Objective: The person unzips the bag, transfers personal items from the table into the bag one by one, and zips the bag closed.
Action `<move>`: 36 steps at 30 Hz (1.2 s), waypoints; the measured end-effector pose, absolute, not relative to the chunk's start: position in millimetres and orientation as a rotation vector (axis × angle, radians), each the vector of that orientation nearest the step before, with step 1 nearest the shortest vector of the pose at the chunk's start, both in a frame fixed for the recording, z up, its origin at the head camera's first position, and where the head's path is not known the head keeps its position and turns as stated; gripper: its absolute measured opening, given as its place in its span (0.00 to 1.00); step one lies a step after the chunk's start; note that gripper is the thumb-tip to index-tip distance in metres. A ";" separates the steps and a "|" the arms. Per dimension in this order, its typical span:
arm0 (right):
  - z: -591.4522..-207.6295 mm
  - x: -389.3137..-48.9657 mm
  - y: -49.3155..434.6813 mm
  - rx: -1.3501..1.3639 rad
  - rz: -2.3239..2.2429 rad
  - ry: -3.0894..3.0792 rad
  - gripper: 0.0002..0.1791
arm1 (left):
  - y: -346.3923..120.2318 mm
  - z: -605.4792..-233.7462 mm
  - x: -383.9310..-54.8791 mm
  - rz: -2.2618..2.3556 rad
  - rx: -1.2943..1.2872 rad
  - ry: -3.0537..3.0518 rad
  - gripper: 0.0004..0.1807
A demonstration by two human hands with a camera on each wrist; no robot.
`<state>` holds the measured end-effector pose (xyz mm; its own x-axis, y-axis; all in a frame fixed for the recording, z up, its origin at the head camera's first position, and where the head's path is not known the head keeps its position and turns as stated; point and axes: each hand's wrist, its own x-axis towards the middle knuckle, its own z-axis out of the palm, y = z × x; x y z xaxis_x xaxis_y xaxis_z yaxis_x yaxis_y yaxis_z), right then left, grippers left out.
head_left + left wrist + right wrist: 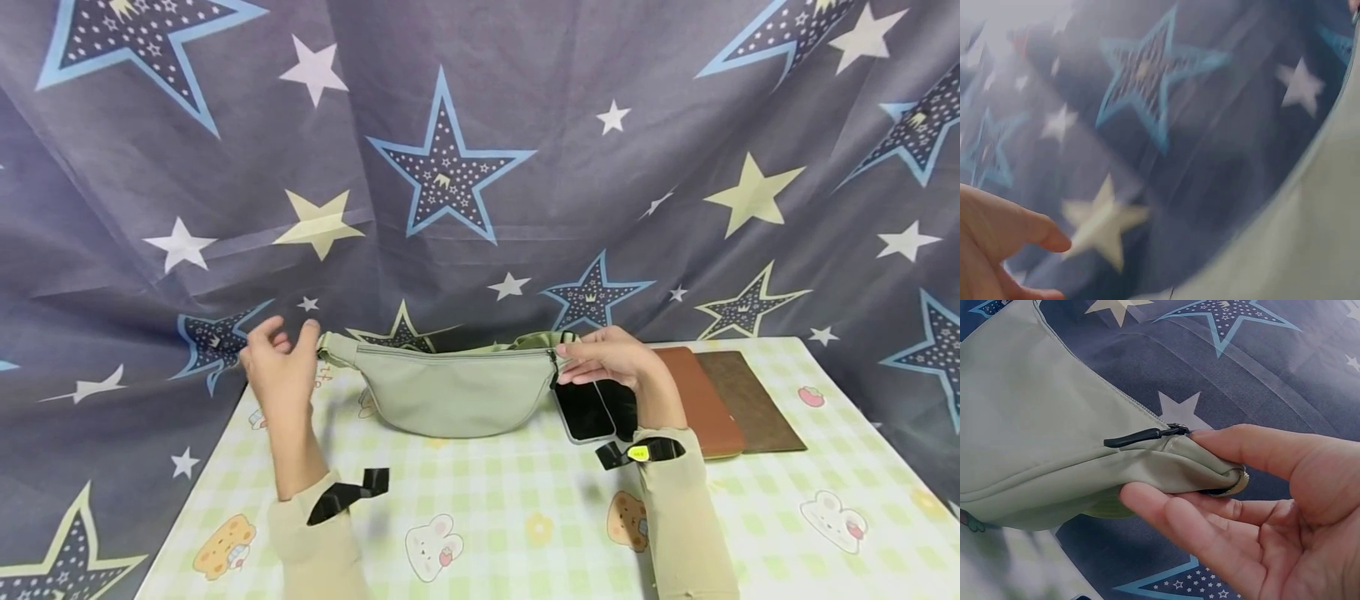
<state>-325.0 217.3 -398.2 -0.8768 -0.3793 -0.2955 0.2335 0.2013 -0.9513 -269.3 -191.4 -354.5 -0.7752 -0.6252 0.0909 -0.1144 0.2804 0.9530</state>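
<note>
A pale green waist bag (pixel 457 392) hangs upright over the table, its strap (pixel 525 340) behind the top edge. My right hand (pixel 611 358) pinches the bag's right end between thumb and fingers. Close by the thumb, in the right wrist view, sits the black zipper pull (pixel 1138 436) at the end of the zip. My left hand (pixel 281 362) is raised beside the bag's left end, thumb and fingers apart. In the left wrist view, the left fingers (pixel 1010 228) hold nothing and stand apart from the bag (pixel 1285 231).
Two dark-screened phones, the nearer one a phone (pixel 583 412) with a light edge, lie under the right hand. Right of them are a reddish-brown notebook (pixel 701 404) and a darker brown one (pixel 753 400). A star-patterned curtain (pixel 570 192) rises behind the checked tablecloth (pixel 495 500).
</note>
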 end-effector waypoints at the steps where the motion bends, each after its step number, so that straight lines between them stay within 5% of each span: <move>1: -398.3 -324.8 217.3 -0.136 -1.722 2.011 0.22 | -181.7 -351.0 -269.7 -1.542 0.612 -2.073 0.31; 13: -396.4 -324.1 216.1 -0.134 -1.721 2.008 0.21 | -53.4 -371.6 -279.1 -2.426 -0.164 -2.322 0.20; 36: -393.4 -321.5 208.1 -0.128 -1.698 2.053 0.18 | -9.1 -407.2 -283.0 -2.604 -0.110 -2.388 0.16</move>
